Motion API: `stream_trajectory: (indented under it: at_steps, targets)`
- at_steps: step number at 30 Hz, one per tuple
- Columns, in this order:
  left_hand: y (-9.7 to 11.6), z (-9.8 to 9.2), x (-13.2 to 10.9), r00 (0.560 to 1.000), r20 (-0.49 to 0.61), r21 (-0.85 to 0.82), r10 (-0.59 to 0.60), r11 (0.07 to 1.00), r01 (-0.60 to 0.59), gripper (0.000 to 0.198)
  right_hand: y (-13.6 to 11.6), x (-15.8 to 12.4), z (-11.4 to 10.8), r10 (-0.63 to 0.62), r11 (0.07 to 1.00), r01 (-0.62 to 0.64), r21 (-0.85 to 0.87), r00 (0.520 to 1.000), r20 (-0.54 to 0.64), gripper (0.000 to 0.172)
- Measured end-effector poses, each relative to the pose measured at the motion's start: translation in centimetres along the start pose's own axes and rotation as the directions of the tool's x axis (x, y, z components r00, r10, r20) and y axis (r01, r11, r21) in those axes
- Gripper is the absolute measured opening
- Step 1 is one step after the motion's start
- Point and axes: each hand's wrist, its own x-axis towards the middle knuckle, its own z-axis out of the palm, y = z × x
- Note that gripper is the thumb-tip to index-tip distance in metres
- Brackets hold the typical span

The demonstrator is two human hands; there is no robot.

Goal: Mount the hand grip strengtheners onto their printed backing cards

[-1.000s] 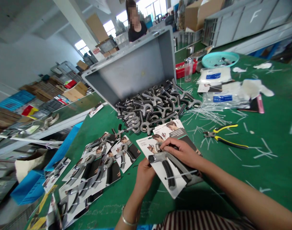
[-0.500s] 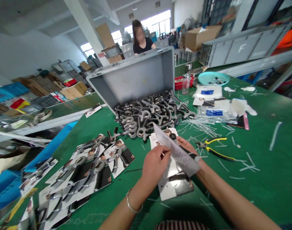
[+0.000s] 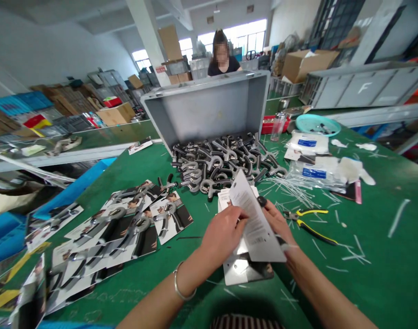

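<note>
I hold a white printed backing card [image 3: 255, 221] tilted up on its edge above the green table [image 3: 367, 274], its printed back toward me. My left hand [image 3: 222, 233] pinches the card's left edge with closed fingers. My right hand [image 3: 279, 226] is behind the card, gripping it together with a black-handled hand gripper whose knob [image 3: 262, 201] shows at the card's edge. More cards [image 3: 245, 269] lie flat under my hands. A pile of loose grey and black hand grippers [image 3: 222, 162] spills from a tipped grey crate [image 3: 209, 107] just beyond.
Finished cards with grippers [image 3: 126, 228] spread across the table's left. Yellow-handled pliers [image 3: 310, 221] and scattered white cable ties [image 3: 291, 187] lie to the right, with plastic bags [image 3: 315, 171] and a teal bowl [image 3: 317, 123] behind. A person stands beyond the crate.
The card lay flat with the gripper facing up; it has been flipped and raised so its back faces me. My left hand moved from beneath to the card's left edge.
</note>
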Motion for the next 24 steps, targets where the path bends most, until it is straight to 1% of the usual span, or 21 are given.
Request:
stream_trajectory:
  at_steps: [3,5,7,9,10,11,13,15,18,21,24]
  targets:
    - [0.0,-0.9,-0.9,0.998,0.002,-0.207,-0.07,0.976,0.069,0.015,-0.7,-1.3,0.9,-0.06,0.998,0.059,0.004,0.998,0.013,0.026]
    - [-0.2,-1.6,-1.7,0.993,0.004,-0.356,-0.118,0.928,0.112,0.018,-1.1,-2.0,1.0,-0.106,0.992,0.111,-0.059,0.991,0.077,0.02]
    - [-0.6,-2.2,-2.8,0.988,0.042,-0.517,-0.149,0.843,0.149,0.024,-1.3,-2.5,1.0,-0.128,0.975,0.155,-0.157,0.977,0.169,0.02]
    - [-1.4,-2.8,-3.9,0.982,0.095,-0.645,-0.166,0.74,0.188,0.035,-1.6,-2.9,1.0,-0.109,0.941,0.19,-0.279,0.953,0.281,0.027]
    - [-1.8,-3.1,-4.4,0.981,0.105,-0.676,-0.166,0.711,0.192,0.04,-1.7,-3.1,1.1,-0.094,0.91,0.219,-0.351,0.936,0.339,0.032]
    - [-2.2,-3.4,-4.9,0.982,0.1,-0.685,-0.163,0.704,0.187,0.044,-1.8,-3.3,1.3,-0.083,0.867,0.261,-0.425,0.916,0.392,0.035]
    - [-2.9,-3.6,-5.6,0.983,0.078,-0.662,-0.168,0.729,0.177,0.049,-1.9,-3.6,2.0,-0.091,0.746,0.37,-0.554,0.88,0.466,0.04]
    - [-3.4,-3.5,-6.1,0.977,0.087,-0.644,-0.197,0.737,0.206,0.053,-1.8,-3.7,2.9,-0.129,0.612,0.466,-0.639,0.856,0.5,0.044]
    - [-3.7,-2.8,-6.4,0.956,0.094,-0.68,-0.279,0.683,0.267,0.054,-1.2,-3.7,4.0,-0.166,0.472,0.53,-0.705,0.838,0.519,0.046]
    - [-4.1,-1.8,-6.4,0.93,0.031,-0.738,-0.365,0.619,0.268,0.05,-0.3,-3.5,4.4,-0.176,0.394,0.562,-0.727,0.823,0.541,0.046]
    - [-4.4,-1.0,-6.6,0.899,-0.004,-0.78,-0.438,0.564,0.272,0.045,0.3,-3.2,4.7,-0.185,0.367,0.563,-0.741,0.825,0.535,0.04]
